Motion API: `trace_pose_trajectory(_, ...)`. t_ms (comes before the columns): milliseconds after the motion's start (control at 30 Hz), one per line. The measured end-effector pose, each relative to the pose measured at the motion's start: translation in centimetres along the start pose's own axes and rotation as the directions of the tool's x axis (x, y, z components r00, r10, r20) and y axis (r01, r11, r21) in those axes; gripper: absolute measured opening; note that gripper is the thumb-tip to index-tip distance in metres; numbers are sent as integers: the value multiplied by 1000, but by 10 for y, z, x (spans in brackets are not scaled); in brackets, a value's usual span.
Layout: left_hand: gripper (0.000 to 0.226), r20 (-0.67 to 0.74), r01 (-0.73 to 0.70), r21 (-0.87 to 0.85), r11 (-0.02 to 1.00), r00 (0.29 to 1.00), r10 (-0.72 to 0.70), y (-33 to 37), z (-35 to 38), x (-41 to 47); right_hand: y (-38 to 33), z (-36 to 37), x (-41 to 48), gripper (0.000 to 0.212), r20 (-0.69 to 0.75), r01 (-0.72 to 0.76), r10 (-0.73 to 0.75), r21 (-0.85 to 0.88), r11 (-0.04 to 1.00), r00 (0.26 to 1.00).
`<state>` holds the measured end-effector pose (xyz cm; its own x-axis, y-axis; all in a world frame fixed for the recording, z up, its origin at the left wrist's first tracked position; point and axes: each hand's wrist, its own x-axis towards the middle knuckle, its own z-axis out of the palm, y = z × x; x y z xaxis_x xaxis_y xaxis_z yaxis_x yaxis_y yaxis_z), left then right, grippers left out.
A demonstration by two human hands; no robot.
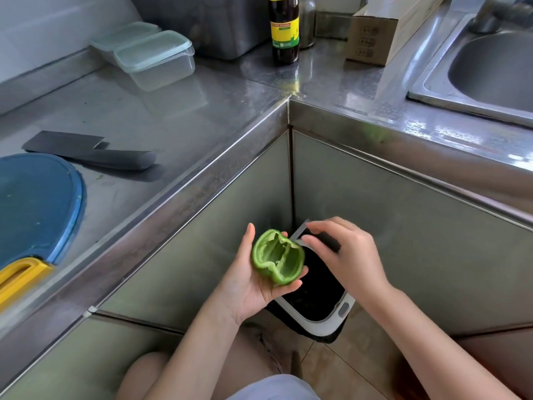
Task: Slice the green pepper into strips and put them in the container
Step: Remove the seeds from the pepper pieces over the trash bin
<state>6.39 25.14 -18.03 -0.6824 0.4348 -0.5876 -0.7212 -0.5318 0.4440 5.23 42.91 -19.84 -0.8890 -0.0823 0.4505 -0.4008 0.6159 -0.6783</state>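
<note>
Seeds look like the job here: your left hand (251, 287) cups the hollowed green pepper (277, 259), fingers curled round it, above the bin (326, 321) on the floor, while your right hand (346, 255) hovers at its open end, fingers loose, gripping nothing I can make out through the blur. Tip the opening down and scrape the ribs clean so scraps fall in the bin. Up on the steel counter (173, 119) lie the blue cutting board (34, 203), the knife (95, 153) just beside it and the clear container (157, 57) further back; a bottle (284, 27), a box (372, 39) and a sink (490, 70) stand to the right.
</note>
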Motion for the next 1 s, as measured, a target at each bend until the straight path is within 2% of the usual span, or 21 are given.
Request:
trace_pose_trajectory(100,67,5,25,136,990,1000,-26,-2,4,-3,-16,0,6,24,146,213,-201,-73,974,969)
trace_pose_trajectory(167,61,35,31,222,975,999,-40,-3,8,-6,-18,5,10,21,213,289,-260,-116,950,942)
trace_pose_trajectory(367,58,37,79,297,952,995,-94,-2,11,-14,-11,7,8,14,158,428,-405,-158,890,901)
trace_pose_trajectory(567,61,22,62,274,960,997,-71,-5,12,-9,-13,15,5,27,83,394,-386,-266,880,919)
trace_pose_trajectory(733,63,28,55,309,949,997,-67,-4,13,-10,-16,16,3,22,62,349,-349,-333,876,935)
trace_pose_trajectory(900,65,38,25,434,900,998,-47,-5,12,-11,-22,15,8,22,45,300,-305,-355,885,951)
trace_pose_trajectory(1000,64,39,5,453,891,999,-26,-4,9,-12,-28,17,11,24,55,229,-224,-317,920,973)
